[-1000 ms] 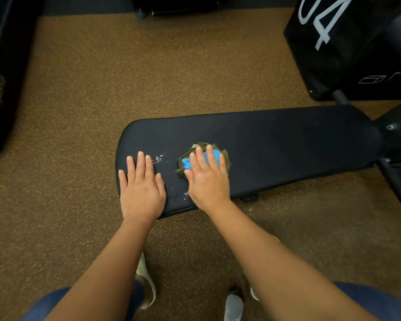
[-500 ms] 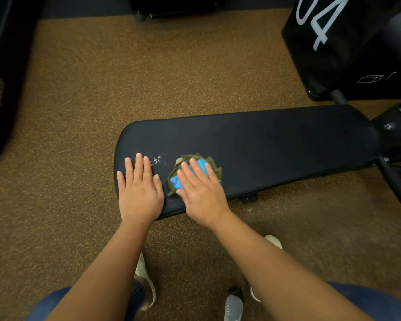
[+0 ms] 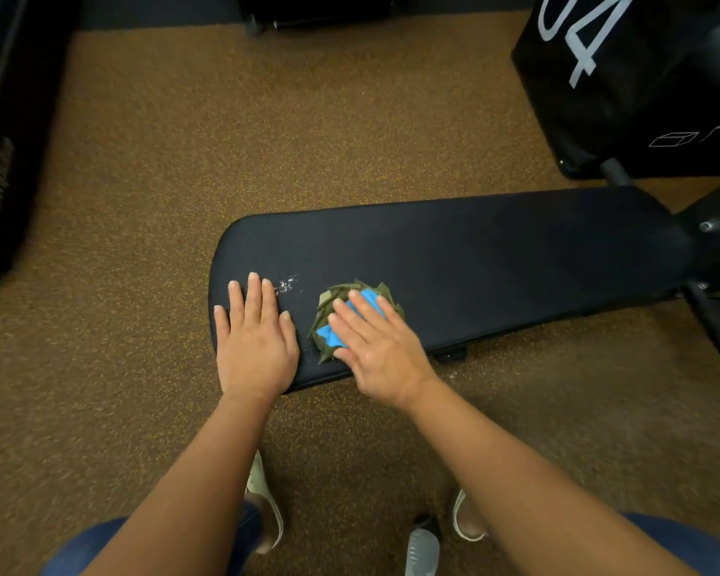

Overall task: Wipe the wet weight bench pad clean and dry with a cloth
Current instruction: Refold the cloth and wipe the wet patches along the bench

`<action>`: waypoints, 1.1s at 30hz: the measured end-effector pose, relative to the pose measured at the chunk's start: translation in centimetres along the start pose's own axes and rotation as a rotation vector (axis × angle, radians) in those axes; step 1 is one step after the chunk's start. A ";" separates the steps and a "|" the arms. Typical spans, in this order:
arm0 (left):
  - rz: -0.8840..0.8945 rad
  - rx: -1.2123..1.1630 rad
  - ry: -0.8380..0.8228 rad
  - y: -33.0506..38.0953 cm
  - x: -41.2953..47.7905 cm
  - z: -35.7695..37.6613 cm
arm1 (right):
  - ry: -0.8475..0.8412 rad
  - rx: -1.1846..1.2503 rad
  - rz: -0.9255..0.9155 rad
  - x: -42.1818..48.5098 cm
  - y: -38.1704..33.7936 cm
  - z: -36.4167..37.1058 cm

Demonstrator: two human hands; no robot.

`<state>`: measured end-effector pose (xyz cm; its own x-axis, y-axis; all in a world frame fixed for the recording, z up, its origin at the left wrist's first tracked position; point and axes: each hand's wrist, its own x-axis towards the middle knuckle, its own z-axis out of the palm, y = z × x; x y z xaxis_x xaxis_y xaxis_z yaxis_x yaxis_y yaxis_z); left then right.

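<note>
Head view: long black surface point(image 3: 474, 251) runs left to right over brown floor point(image 3: 267, 139). Left hand point(image 3: 254, 342) lies flat, fingers spread, on its left end. Right hand point(image 3: 379, 347), fingers straight, presses wadded green-blue cloth point(image 3: 329, 303) alongside. Droplets point(image 3: 287, 284) sit left of cloth, just past left fingertips.

— What is the pad like?
— My bench pad point(image 3: 474, 251) looks like black vinyl upholstery, matt and smooth. A patch of wet specks point(image 3: 287, 283) glints white on it.
— And the cloth?
— My cloth point(image 3: 332, 335) is soft, crumpled fabric, olive green with a bright blue part, with no shine.
— The floor?
— The floor point(image 3: 267, 139) is brown, speckled and grainy; rubber or short carpet, I cannot tell which. The frame point(image 3: 715, 226) at the pad's end looks like black metal, slightly glossy.
</note>
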<state>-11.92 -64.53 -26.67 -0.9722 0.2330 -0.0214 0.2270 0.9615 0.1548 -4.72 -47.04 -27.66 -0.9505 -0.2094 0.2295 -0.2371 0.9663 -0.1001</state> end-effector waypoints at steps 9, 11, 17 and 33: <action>0.001 -0.002 0.008 -0.1 0.0 0.1 | 0.013 -0.002 0.143 1.3 -1.3 0.4; 0.002 0.000 0.002 -0.1 0.1 0.1 | 0.033 0.038 -0.020 0.1 0.1 -0.1; -0.001 0.006 -0.010 -0.2 0.0 0.2 | 0.058 -0.045 0.205 0.7 5.5 -0.7; 0.003 -0.015 0.012 0.0 0.0 0.1 | 0.048 0.022 0.160 0.8 0.7 -0.3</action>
<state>-11.95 -64.56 -26.73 -0.9722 0.2341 -0.0092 0.2292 0.9585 0.1693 -5.61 -46.52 -27.25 -0.9659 -0.0451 0.2550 -0.0883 0.9831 -0.1606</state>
